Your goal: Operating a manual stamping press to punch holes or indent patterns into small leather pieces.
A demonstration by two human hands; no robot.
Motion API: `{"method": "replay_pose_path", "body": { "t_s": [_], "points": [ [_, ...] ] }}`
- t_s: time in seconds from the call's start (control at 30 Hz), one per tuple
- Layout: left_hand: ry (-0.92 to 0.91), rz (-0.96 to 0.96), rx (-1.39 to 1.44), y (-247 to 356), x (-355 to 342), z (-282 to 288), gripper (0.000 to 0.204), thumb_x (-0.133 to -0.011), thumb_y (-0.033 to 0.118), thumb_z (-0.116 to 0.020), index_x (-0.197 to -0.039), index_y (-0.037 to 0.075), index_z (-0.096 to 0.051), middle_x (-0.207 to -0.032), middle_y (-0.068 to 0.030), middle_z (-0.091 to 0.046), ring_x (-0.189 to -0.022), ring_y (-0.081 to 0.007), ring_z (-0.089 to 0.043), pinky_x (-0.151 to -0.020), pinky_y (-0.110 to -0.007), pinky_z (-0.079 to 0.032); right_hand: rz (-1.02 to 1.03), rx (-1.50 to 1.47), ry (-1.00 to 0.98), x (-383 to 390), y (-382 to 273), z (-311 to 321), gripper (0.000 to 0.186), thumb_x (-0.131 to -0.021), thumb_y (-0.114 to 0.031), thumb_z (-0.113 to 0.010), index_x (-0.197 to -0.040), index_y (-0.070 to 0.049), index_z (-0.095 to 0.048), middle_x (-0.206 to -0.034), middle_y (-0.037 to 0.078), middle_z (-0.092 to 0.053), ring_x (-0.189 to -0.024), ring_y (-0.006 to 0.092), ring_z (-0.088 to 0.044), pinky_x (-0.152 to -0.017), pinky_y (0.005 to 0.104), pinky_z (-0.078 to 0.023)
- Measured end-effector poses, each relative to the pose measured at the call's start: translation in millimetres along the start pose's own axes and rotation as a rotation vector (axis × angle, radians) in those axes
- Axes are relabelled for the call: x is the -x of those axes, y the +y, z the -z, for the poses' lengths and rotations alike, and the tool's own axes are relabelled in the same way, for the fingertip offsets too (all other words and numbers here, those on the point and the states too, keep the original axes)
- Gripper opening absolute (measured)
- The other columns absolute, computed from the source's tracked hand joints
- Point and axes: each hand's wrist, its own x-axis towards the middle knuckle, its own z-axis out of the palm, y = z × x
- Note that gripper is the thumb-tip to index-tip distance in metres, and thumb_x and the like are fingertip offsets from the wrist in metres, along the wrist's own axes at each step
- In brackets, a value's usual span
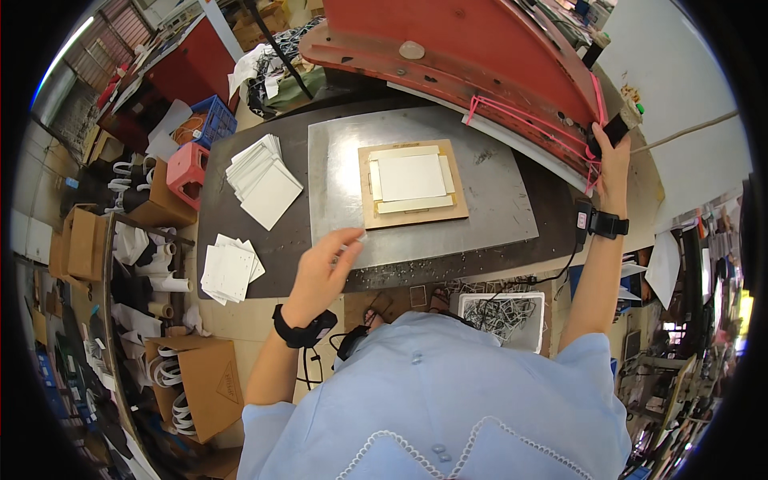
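A square wooden cutting die (412, 219) lies on the metal plate (496, 200), with pale strips round a white card (410, 177) at its middle. By the plate's front edge is my left hand (324, 268), its thumb and forefinger curled towards each other. Something small and pale shows at those fingertips, too small to name. My right hand (613, 164) is raised to the right end of the red press arm (448, 48), fingers closed round a black handle (618, 128). Pink cord (524, 120) is tied along that arm.
White cards lie in two piles, a larger stack (268, 188) and a smaller one (230, 270), on the dark table (292, 132). Below its front edge stands a white bin (540, 320) of thin offcuts. A red stool (187, 172) and cardboard boxes (210, 384) are at left.
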Motion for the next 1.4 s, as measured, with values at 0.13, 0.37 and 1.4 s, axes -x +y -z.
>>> {"method": "replay_pose_path", "body": {
  "t_s": [0.13,0.37,1.4],
  "points": [
    [-0.202,-0.037,0.055,19.7,10.5,-6.2,0.021,-0.096,0.015,-0.061,-0.112,0.003,-0.068,-0.1,-0.0112,-0.071,-0.082,-0.016,-0.065,-0.073,-0.027,-0.05,0.071,0.027,0.058,8.5,-8.5,-11.4,0.066,-0.082,-0.016,-0.076,-0.135,0.007,-0.044,-0.129,0.014,-0.053,-0.116,0.0203,-0.052,-0.1,0.0317,-0.041],
    [-0.29,-0.254,0.224,55.0,-1.9,-19.2,0.02,-0.094,0.013,-0.062,-0.111,0.002,-0.067,-0.096,-0.0115,-0.07,-0.082,-0.0215,-0.067,-0.073,-0.03,-0.052,0.034,0.057,0.048,89.6,-49.8,-36.9,0.06,-0.086,-0.009,-0.068,-0.137,0.006,-0.04,-0.127,0.014,-0.053,-0.116,0.0215,-0.052,-0.102,0.0338,-0.04],
    [0.261,-0.212,0.817,125.2,8.5,31.7,0.034,-0.101,0.017,-0.038,-0.118,-0.007,-0.056,-0.071,-0.0081,-0.052,-0.068,-0.019,-0.05,-0.069,-0.031,-0.043,-0.097,-0.653,-0.32,97.2,-114.0,-37.1,0.022,-0.093,-0.022,-0.058,-0.1,-0.001,-0.063,-0.08,0.006,-0.065,-0.076,0.0105,-0.059,-0.068,0.0247,-0.045]
  ]
}}
